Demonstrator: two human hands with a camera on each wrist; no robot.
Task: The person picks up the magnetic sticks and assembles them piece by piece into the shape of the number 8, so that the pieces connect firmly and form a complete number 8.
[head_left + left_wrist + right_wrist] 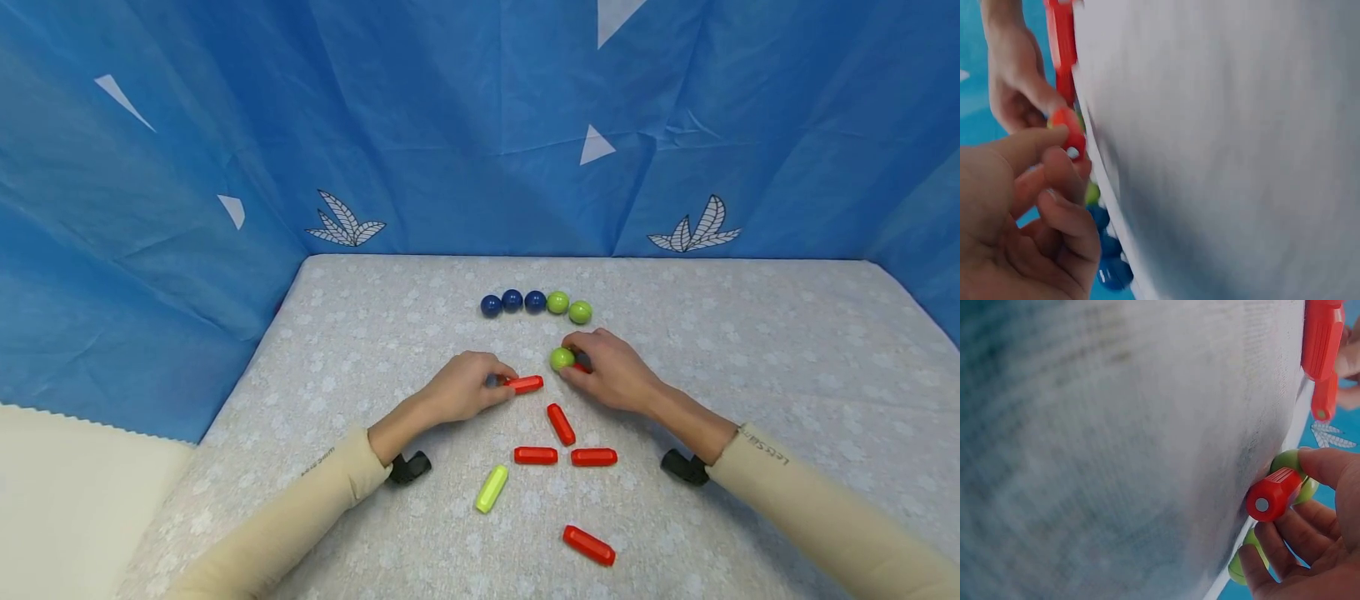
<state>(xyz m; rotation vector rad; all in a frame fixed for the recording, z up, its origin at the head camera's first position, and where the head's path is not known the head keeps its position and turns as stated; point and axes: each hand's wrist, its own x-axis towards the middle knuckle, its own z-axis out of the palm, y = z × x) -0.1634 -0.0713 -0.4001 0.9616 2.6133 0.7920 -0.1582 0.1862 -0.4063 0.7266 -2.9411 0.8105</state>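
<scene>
My left hand (pixel 467 385) pinches a red magnetic rod (pixel 527 384) between thumb and fingers. Its near end, with a silver disc, faces the camera in the left wrist view. A small bluish patch shows between those fingers in the head view; I cannot tell what it is. To the right, my right hand (pixel 611 371) grips another red rod (pixel 1272 497), mostly covered by the fingers from above. A green ball (pixel 562 359) sits at this rod's far end, by the fingertips. The two hands are a short gap apart.
Beyond the hands runs a row of blue balls (pixel 512 301) and green balls (pixel 580 312). Nearer lie several loose red rods (pixel 536 456) and a yellow-green rod (pixel 491 489) on the patterned tablecloth (pixel 360 333). A blue curtain (pixel 465 167) hangs behind the table.
</scene>
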